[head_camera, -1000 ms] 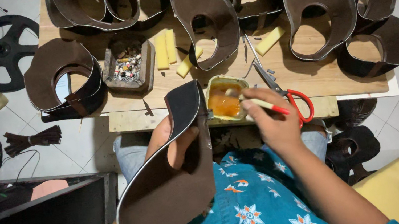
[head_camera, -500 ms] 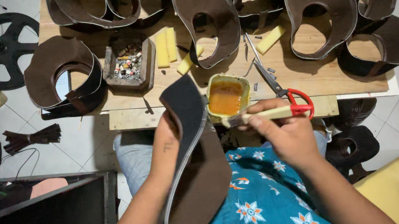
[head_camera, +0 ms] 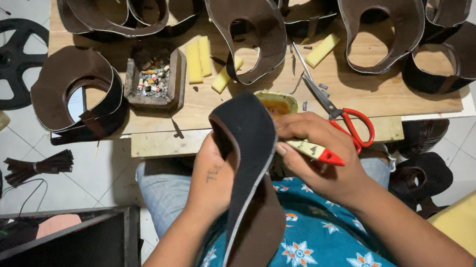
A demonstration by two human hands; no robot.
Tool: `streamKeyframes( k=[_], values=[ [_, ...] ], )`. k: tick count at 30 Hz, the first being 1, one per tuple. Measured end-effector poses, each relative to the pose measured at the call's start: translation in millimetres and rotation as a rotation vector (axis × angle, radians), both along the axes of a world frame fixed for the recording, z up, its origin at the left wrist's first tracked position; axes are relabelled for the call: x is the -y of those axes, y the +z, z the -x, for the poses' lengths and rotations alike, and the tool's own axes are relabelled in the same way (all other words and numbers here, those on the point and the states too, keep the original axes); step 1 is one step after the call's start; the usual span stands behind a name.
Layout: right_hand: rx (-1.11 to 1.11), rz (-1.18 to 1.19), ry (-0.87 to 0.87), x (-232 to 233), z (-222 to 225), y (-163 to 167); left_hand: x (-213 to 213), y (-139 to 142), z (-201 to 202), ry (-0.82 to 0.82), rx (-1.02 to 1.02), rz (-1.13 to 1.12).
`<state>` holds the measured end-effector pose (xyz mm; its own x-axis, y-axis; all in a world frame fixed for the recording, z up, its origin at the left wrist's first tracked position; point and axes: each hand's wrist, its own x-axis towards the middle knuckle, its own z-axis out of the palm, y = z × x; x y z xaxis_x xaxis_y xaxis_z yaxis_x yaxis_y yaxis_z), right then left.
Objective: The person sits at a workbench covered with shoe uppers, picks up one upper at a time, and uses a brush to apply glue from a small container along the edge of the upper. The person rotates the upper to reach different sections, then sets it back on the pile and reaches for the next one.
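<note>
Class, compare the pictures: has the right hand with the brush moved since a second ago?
Yes. The right hand has drawn back from the glue pot on the table edge, toward the body, against the dark shoe piece.

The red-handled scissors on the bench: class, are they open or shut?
Shut. The scissors lie on the wooden bench with blades together and both red loops side by side.

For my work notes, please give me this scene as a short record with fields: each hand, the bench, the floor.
left hand: left hand holds a curved brown leather piece upright
right hand: right hand grips a brush handle, yellow with red end, at the piece's edge
bench: wooden table with glue tin, red scissors, yellow sponges, many looped leather pieces
floor: black wheel
</note>
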<state>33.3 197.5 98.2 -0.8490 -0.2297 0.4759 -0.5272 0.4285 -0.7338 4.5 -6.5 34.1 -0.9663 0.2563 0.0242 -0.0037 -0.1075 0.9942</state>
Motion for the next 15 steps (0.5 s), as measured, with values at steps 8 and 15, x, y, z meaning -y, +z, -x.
streamKeyframes(
  k=[8, 15],
  values=[
    [0.262, 0.014, 0.047, 4, -1, -4, 7, -12, 4, 0.050, 0.010, -0.007],
    [0.399, 0.050, 0.055, -8, -10, -8, 6, -16, 6, 0.077, 0.017, -0.222]
  ],
)
